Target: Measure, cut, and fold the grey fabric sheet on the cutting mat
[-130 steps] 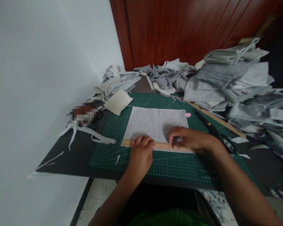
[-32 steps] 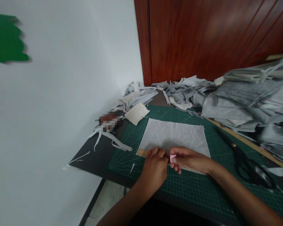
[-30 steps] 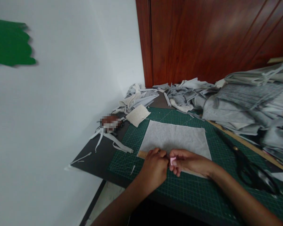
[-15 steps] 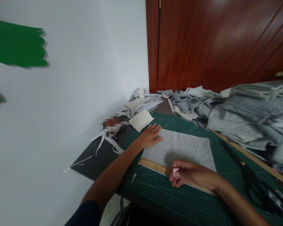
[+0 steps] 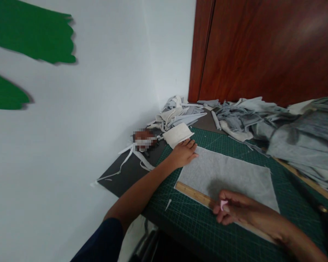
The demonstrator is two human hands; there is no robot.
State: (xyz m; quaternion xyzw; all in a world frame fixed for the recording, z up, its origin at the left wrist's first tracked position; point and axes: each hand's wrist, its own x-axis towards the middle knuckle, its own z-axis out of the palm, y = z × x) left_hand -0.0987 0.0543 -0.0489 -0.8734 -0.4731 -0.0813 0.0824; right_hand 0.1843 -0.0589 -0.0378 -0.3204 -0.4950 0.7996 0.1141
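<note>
On the green cutting mat (image 5: 202, 229): one grey cloth (image 5: 232, 169), laid flat, slightly askew to my view, centre to R. of the left hand.

Item: wooden ruler (image 5: 194, 194), along the cloth's near edge; a thin cloth margin shows past it.

Item: my left hand (image 5: 182, 154), palm down at the cloth's far L corner, fingers lying close tog., thumb a bit apart, fingertips just beside the cream square (image 5: 177, 135) (tight spot, that corner).

Item: my right hand (image 5: 235, 209), over the ruler's mid-length, thumb & fingers pinching a small pink piece (image 5: 223, 205); whether the knuckles touch the ruler, can't tell.

Room, near side: band of mat grid btwn ruler & table edge, w/ one white sliver (image 5: 168, 204) at L.

Room, far side: narrower band of mat, then scrap heap (image 5: 235, 116).

Room, R side: mat btwn cloth edge & black scissors (image 5: 323, 209), handles partly cut off by frame; wooden strip (image 5: 282, 165) beyond, alongside stacked fabric (image 5: 306, 142).

L limit: dark tabletop (image 5: 123, 183), then white wall (image 5: 112, 80).
</note>
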